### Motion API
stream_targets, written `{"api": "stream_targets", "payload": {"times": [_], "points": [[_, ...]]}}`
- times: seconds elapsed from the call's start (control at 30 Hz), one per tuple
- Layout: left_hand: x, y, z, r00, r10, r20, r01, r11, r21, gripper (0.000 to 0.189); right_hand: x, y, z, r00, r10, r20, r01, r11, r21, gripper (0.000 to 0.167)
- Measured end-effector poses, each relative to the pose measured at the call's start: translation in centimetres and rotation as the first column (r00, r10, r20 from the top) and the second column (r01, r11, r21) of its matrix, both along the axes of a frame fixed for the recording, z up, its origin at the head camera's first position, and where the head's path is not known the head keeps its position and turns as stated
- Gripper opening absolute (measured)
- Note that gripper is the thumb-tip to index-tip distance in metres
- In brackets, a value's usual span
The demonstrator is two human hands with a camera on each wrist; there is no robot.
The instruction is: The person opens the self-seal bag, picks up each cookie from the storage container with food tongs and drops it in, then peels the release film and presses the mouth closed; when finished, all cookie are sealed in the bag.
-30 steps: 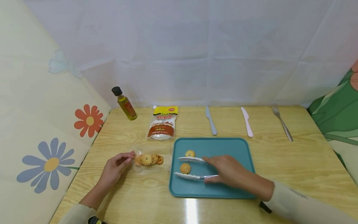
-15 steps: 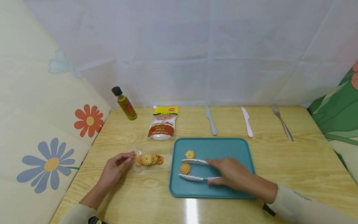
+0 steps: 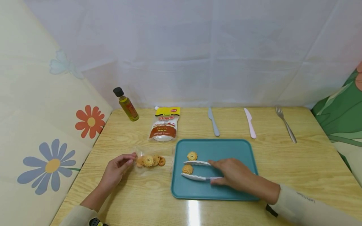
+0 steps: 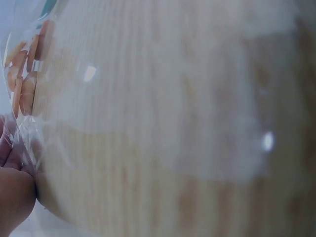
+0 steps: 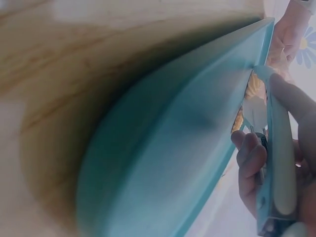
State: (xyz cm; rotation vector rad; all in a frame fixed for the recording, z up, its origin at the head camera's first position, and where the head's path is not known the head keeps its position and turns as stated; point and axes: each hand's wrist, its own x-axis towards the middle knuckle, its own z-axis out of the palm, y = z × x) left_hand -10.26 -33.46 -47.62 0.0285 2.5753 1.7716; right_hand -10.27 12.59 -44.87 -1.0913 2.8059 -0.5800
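Note:
In the head view my right hand point(image 3: 233, 174) grips white tongs point(image 3: 196, 163) over the teal tray point(image 3: 215, 196). A round swirl cookie point(image 3: 187, 169) lies between the tong arms, near their tips. Just beyond the upper arm is a ring-shaped, ridged cookie point(image 3: 192, 155) on the tray. To the left of the tray, my left hand point(image 3: 114, 171) pinches the end of a clear plastic bag point(image 3: 167, 151) with several cookies point(image 3: 148, 161) inside. The left wrist view shows that bag's cookies point(image 4: 28, 94) at its left edge. Thumb and fingers hold the tongs point(image 5: 281, 148) in the right wrist view.
Behind the bag stand an oil bottle point(image 3: 128, 108) and a yellow, white and brown pouch point(image 3: 165, 124). A grey-blue knife point(image 3: 213, 122), a pink knife point(image 3: 250, 123) and a fork point(image 3: 286, 125) lie beyond the tray. White cloth point(image 3: 209, 62) hangs along the table's far edge.
The tongs have shifted slightly right, and their arms have drawn closer together around the swirl cookie. My left hand and the bag have stayed put.

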Motion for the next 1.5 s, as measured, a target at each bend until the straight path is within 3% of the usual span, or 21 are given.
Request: {"api": "stream_targets", "payload": {"times": [0.43, 0.67, 1.17, 1.5], "points": [[-0.1, 0.0, 0.0, 1.0, 0.005, -0.004, -0.005, 1.0, -0.011, 0.027, -0.9, -1.1, 1.1, 0.999, 0.024, 0.022, -0.024, 1.0, -0.001, 0.068], [-0.2, 0.0, 0.0, 1.0, 0.008, 0.003, -0.008, 0.999, -0.033, 0.027, -2.0, -3.3, 2.0, 0.999, 0.033, 0.025, -0.033, 0.999, 0.014, 0.069], [-0.1, 0.0, 0.0, 1.0, -0.005, -0.006, 0.005, 1.0, 0.004, 0.028, -4.5, -9.2, 2.5, 0.997, 0.07, 0.04, -0.071, 0.997, 0.021, 0.068], [-0.2, -0.1, -0.1, 1.0, -0.003, -0.016, 0.003, 1.0, -0.003, 0.027, -5.0, -11.3, 2.3, 0.995, 0.095, 0.026, -0.095, 0.995, 0.007, 0.07]]}}
